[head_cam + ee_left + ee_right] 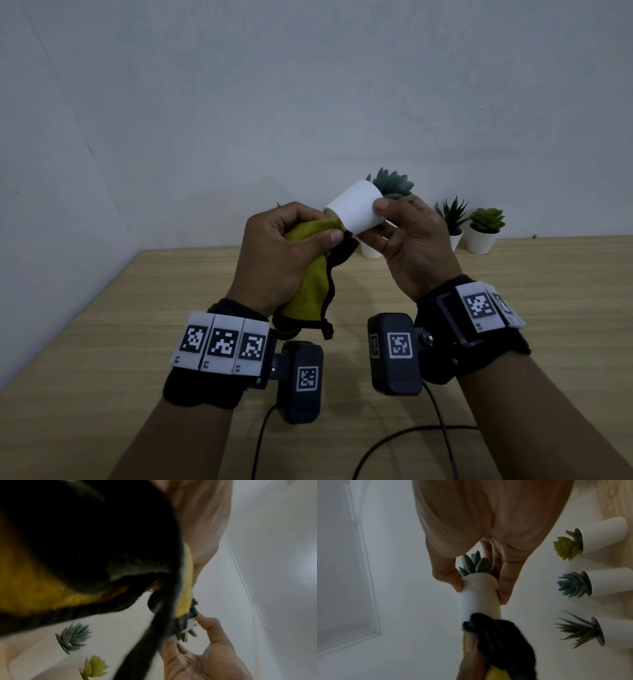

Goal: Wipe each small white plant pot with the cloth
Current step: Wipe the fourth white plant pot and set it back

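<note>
My right hand (383, 219) holds a small white pot (356, 209) in the air, tilted so that its base points left. Thumb and fingers (505, 588) pinch it near the rim, where a blue-green succulent (392, 183) sticks out. My left hand (322, 226) grips a bunched yellow cloth with black edging (308, 270) and presses it against the pot's base end. In the right wrist view the cloth (501, 642) covers the bottom of the pot (479, 597). The cloth (51, 588) fills most of the left wrist view.
Three more white pots with plants stand in a row by the wall on the wooden table (137, 325): one half hidden behind my hands (371, 248), a spiky one (455, 236) and a yellow-green one (481, 236). Black cables (411, 442) trail near the table's front edge.
</note>
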{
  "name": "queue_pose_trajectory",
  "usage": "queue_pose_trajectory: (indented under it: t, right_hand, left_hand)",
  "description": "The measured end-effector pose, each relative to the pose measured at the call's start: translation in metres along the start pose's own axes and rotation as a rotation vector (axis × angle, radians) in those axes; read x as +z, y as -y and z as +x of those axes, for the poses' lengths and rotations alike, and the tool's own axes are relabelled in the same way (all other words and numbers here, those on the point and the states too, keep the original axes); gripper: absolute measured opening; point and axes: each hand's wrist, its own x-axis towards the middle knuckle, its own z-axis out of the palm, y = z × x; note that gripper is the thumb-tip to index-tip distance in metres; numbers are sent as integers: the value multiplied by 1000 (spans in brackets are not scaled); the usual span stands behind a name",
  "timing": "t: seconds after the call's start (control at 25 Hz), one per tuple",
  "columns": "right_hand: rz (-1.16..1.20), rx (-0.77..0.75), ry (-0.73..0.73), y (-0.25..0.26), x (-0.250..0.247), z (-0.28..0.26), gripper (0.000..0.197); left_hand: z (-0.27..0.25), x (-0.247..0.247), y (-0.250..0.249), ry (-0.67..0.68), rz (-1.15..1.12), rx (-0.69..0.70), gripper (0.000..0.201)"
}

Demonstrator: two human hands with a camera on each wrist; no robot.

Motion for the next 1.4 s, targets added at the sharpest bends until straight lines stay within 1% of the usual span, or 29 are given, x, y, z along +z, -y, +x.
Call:
queue_pose_trajectory:
  t: [0.04,0.12,0.16,0.2,0.28,0.32,0.36,0.44,0.48,0.52,0.56,0.68,0.76,0.88,0.96,1.04,1.12,1.2,1.32,1.4]
  right_hand:
    - [-21,-2,-13,0,0,0,53]
    - [-71,-24,-26,3,-1,0,51]
    - [-113,-43,-40,4,-1,0,48]
    - [-173,-67,-60,6,-1,0,47]
    - [-301,-116,-85,7,-1,-1,50]
    - [-348,-135,-85,7,0,-1,53]
    - [-388,-149,-82,8,1,-1,56]
    - [-466,-172,-64,9,3,-3,63]
    - [-505,-179,-44,10,4,-4,65]
    - [-543,-177,-18,11,6,-5,65]
    - [-568,-170,9,11,7,-7,66]
    - [-591,-151,60,10,13,-10,66]
    - [-597,-154,80,7,17,-12,68]
    - [-580,-164,104,4,21,-15,70]
    - [-561,-164,102,4,23,-17,71]
    - [-587,-167,112,4,26,-21,71]
    - [-632,-151,148,2,30,-25,65]
    - [-679,-92,216,-1,34,-28,62]
    - [-747,-45,316,-7,35,-27,50]
    - [-727,-51,317,-10,34,-26,37]
  left_hand:
    - [0,0,-1,-23,-20,12,15]
    - [1,-2,-3,-48,-52,7,12]
    - [1,-5,-4,-34,-51,-4,13]
    - [1,-7,-5,-9,-40,-17,18]
    - [3,-12,-7,39,38,-33,30]
    - [4,-14,-8,53,99,-45,32]
    - [5,-15,-8,62,151,-64,30]
    - [6,-17,-5,90,211,-111,16]
    - [5,-17,-4,126,239,-132,17]
    - [5,-17,-1,163,248,-152,26]
    - [4,-16,2,193,223,-176,31]
    - [3,-13,5,250,31,-261,33]
    - [2,-11,5,248,-79,-301,34]
    - [1,-11,3,205,-219,-323,38]
    - [0,-11,2,131,-292,-313,43]
    - [0,-10,2,-6,-357,-301,43]
    - [2,-10,3,-159,-403,-302,37]
    - [3,-9,4,-250,-405,-286,38]
    - [3,-4,3,-286,-372,-235,48]
    - [3,-1,3,-276,-381,-222,48]
